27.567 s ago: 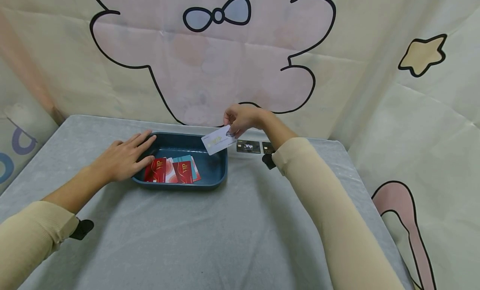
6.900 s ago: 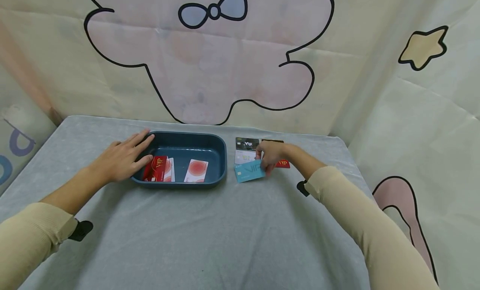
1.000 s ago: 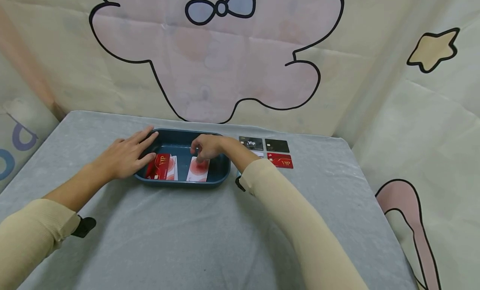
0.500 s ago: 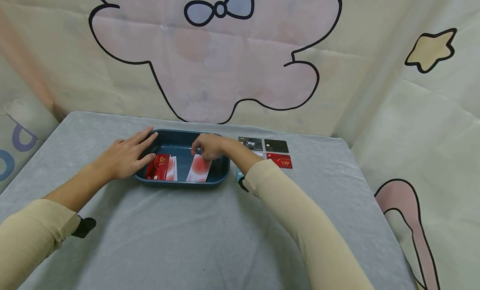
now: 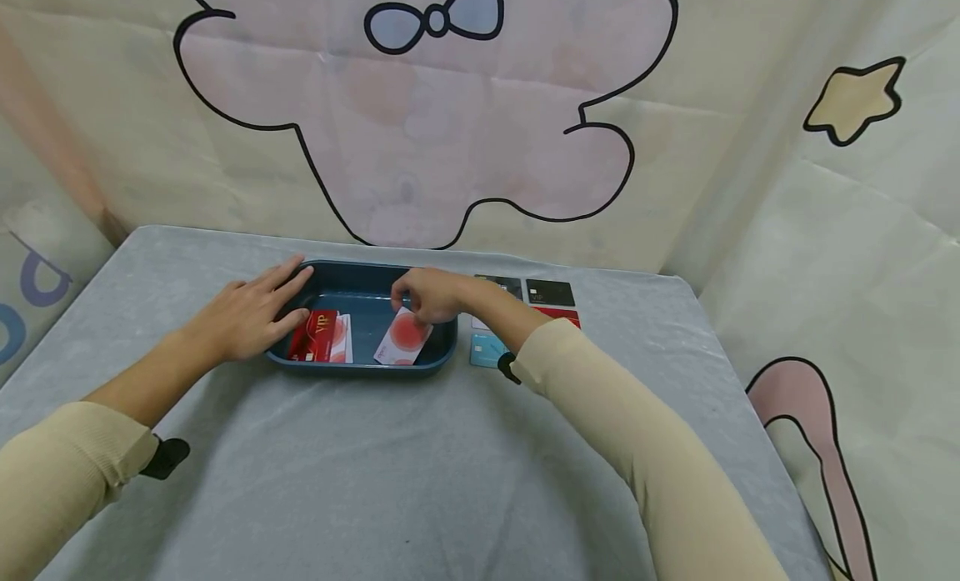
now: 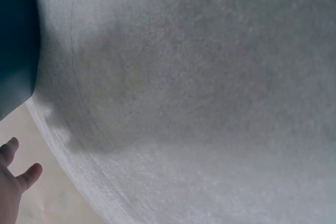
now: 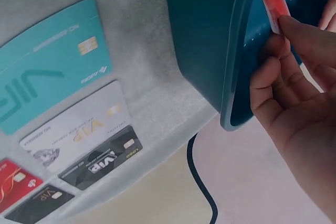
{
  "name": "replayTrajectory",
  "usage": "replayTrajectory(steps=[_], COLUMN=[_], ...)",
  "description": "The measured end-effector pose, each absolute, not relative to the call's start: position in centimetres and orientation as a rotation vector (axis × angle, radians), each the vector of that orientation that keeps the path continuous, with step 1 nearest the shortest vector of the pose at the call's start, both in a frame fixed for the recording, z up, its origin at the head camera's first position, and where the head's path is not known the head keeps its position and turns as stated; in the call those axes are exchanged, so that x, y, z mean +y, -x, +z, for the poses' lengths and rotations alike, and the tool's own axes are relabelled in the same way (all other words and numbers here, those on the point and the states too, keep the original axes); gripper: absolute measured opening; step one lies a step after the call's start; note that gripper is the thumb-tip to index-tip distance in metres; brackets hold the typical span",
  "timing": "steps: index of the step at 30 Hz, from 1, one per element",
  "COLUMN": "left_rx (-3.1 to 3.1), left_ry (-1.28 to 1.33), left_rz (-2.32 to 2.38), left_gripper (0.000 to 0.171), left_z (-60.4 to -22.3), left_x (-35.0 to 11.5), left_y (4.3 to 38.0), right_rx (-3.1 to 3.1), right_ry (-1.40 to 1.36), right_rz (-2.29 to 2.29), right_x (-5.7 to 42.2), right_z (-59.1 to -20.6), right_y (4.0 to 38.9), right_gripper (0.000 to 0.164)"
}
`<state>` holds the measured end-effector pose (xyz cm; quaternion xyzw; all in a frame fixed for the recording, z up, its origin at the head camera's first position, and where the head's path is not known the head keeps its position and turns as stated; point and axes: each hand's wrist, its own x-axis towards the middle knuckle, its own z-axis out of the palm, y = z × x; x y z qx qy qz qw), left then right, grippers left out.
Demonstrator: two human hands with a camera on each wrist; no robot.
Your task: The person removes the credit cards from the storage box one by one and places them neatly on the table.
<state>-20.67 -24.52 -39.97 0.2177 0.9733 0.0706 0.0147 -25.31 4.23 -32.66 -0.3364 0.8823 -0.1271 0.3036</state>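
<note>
My right hand (image 5: 431, 296) reaches into the blue tray (image 5: 365, 314) and pinches a white card with a red circle (image 5: 402, 339) between thumb and fingers. The card is tilted, its top raised towards the hand. Along the tray's left end rests my left hand (image 5: 243, 318), fingers spread over the rim. Beside its thumb, inside the tray, lie a red VIP card (image 5: 315, 335) and a white card with pink shapes (image 5: 343, 339), partly overlapped. In the right wrist view, thumb and fingertips meet at the edge of the held card (image 7: 273, 3).
Right of the tray, cards lie in rows on the grey cloth: a teal card (image 7: 52, 66), a silver-white VIP card (image 7: 79, 124), a black Vip card (image 7: 102, 158), a red card (image 7: 16, 184) and another black card (image 5: 551, 293). A printed curtain (image 5: 480, 147) hangs behind the table.
Since the earliest frame, silver-white, red and teal cards have joined the table rows. Over the last second, my right hand has pinched the red-circle card and tilted it up, shifting right. Left hand stays.
</note>
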Motion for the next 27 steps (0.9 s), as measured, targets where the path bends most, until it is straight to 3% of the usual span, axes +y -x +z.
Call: replayTrajectory(steps=[14,27], left_rx=[3.009,3.011], left_ry=[-0.659,-0.66], left_rz=[0.232,0.232], left_gripper=[0.072,0.072], left_z=[-39.9,-39.9], left_x=[-24.4,-24.5], left_y=[20.6,20.6], right_rx=[2.389,2.461], right_ry=[1.018,0.797], right_rz=[-0.456,-0.668], right_x=[7.5,13.3], right_z=[-30.3,-29.3], right_y=[24.9,25.0], right_gripper=[0.022,0.022])
